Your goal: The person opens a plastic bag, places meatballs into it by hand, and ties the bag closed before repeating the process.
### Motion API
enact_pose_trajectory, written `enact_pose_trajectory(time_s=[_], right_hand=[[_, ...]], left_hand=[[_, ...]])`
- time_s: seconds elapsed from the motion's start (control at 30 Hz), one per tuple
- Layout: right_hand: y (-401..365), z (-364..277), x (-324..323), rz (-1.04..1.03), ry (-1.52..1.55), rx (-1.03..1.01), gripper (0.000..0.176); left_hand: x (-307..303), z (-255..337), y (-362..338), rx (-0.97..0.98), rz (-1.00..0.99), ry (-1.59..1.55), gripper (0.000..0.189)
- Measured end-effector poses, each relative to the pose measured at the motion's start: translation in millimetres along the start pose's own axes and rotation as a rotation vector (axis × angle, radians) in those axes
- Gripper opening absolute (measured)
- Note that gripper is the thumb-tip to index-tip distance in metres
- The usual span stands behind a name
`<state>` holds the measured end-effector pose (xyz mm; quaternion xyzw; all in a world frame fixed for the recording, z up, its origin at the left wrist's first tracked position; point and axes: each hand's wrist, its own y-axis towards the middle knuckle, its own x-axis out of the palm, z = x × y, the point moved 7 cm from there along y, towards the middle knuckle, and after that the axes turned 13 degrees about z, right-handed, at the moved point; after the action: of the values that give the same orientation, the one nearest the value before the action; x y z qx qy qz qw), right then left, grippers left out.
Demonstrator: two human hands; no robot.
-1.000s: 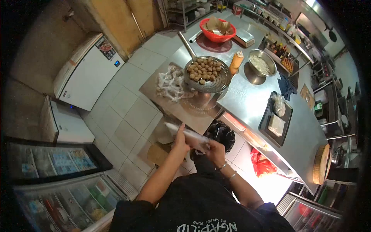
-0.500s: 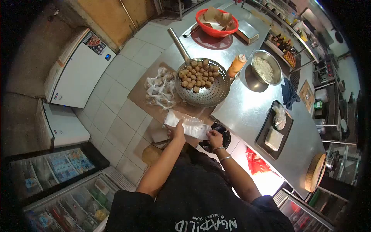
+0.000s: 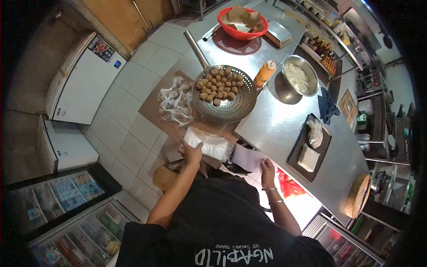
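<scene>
My left hand [image 3: 192, 152] is closed on the left end of a white pack of clear plastic bags [image 3: 210, 145], held in front of my body. A thin, translucent plastic bag [image 3: 247, 158] stretches out from the pack's right end. Its far corner is pinched in my right hand [image 3: 267, 171], which wears two bangles at the wrist. Just beyond the pack, a long-handled perforated strainer [image 3: 227, 111] holds many brown meatballs [image 3: 218, 84]. Left of the strainer lies a heap of knotted plastic bags [image 3: 176, 101]; their contents are hard to make out.
An orange squeeze bottle [image 3: 265, 73] and a steel bowl of white food [image 3: 299, 75] stand on the steel table [image 3: 271, 124]. A black tray [image 3: 316, 153] carries wrapped items. Farther back is a red basket [image 3: 242, 32]; a round wooden board [image 3: 357, 196] sits at the right edge.
My right hand has moved right, away from the pack, drawing a plastic bag out of it. The left hand still grips the pack, and the view has shifted slightly.
</scene>
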<state>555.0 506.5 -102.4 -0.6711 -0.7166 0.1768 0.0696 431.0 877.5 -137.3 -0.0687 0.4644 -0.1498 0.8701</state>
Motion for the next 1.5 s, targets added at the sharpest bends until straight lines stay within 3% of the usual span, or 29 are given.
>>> enact_pose_trajectory(time_s=[0.03,0.07,0.1,0.13,0.17,0.2,0.23,0.3,0.33,0.4,0.43,0.47,0.53,0.57,0.67,0.8,0.87,0.9,0.93,1.0,1.07,1.13,1.17,1.2,1.23,1.27,1.3,1.37,1.5], right_hand=[[6,11,-9,-0.055,0.125,0.128,0.015],[8,10,-10,-0.05,0.13,0.122,0.015],[11,-7,-6,-0.099,0.059,-0.013,0.015],[13,-30,2,-0.149,-0.014,-0.149,0.016],[2,-54,23,-0.204,0.583,0.324,0.014],[4,-69,35,-0.212,0.584,0.319,0.014],[10,-81,46,-0.201,0.502,0.292,0.014],[19,-113,68,-0.168,0.33,0.283,0.013],[30,-119,78,-0.18,0.333,0.279,0.013],[43,-140,106,-0.365,0.151,0.083,0.019],[41,-154,117,-0.36,0.109,0.067,0.02],[46,-157,125,-0.369,0.114,0.064,0.02],[42,-173,144,-0.506,-0.075,-0.073,0.025],[39,-179,147,-0.485,-0.113,-0.125,0.034],[29,-193,155,-0.397,-0.275,-0.106,0.041],[19,-176,174,-0.428,-0.395,-0.225,0.044],[0,-187,183,-0.43,-0.288,-0.269,0.043],[-8,-189,190,-0.509,-0.36,-0.263,0.042],[-15,-186,197,-0.585,-0.432,-0.253,0.041],[-20,-174,212,-0.578,-0.402,-0.222,0.041],[-40,-197,229,-0.678,-0.436,-0.237,0.04],[-27,-183,246,-0.699,-0.435,-0.216,0.029],[-12,-191,250,-0.609,-0.419,-0.289,0.029],[2,-197,252,-0.516,-0.406,-0.354,0.029],[36,-174,249,-0.302,-0.234,-0.313,0.024],[62,-181,243,-0.129,-0.323,-0.36,0.021],[80,-194,240,-0.022,-0.579,-0.334,0.026],[99,-204,257,0.057,-0.643,-0.458,0.046],[133,-176,309,0.025,-0.913,-0.487,0.063]], left_hand=[[-3,5,-5,0.008,0.0,-0.005,0.112],[-1,26,-16,0.231,-0.123,-0.132,0.111],[0,47,-29,0.454,-0.244,-0.259,0.109],[-10,63,-35,0.463,-0.24,-0.263,0.109],[-19,95,-62,0.586,-0.536,-0.42,0.105],[-29,120,-88,0.704,-0.834,-0.575,0.102],[-35,132,-87,0.711,-0.82,-0.578,0.102],[-43,149,-102,0.5,-1.311,-0.841,0.1],[-51,151,-100,0.506,-1.298,-0.841,0.1],[-74,155,-116,-0.437,-1.96,-1.337,0.105],[-84,149,-101,-0.408,-1.736,-1.309,0.087],[-96,149,-96,-0.4,-1.727,-1.31,0.087],[-105,137,-73,-0.06,-1.382,-0.964,0.067],[-102,126,-62,-0.095,-1.345,-0.928,0.051],[-115,114,-45,-0.2,-1.192,-0.862,0.036],[-105,90,-16,-0.071,-1.05,-0.711,0.032],[-126,97,5,0.266,-0.699,0.012,0.048],[-129,96,15,0.428,-0.516,0.045,0.058],[-134,103,14,0.441,-0.527,0.057,0.058],[-175,159,-11,1.113,-0.212,-0.175,0.062],[-175,178,-17,1.129,-0.395,-0.237,0.065],[-148,175,-6,0.877,-0.833,-0.291,0.057],[-144,178,11,0.846,-0.829,-0.292,0.041],[-135,174,28,0.855,-0.874,-0.283,0.041],[-121,160,55,0.659,-0.917,-0.301,0.035],[-111,145,79,0.454,-0.955,-0.305,0.031],[-121,162,93,0.535,-0.927,-0.254,0.023],[-122,156,127,0.437,-0.994,-0.209,0.023],[-99,111,187,0.249,-1.164,-0.164,0.023]])
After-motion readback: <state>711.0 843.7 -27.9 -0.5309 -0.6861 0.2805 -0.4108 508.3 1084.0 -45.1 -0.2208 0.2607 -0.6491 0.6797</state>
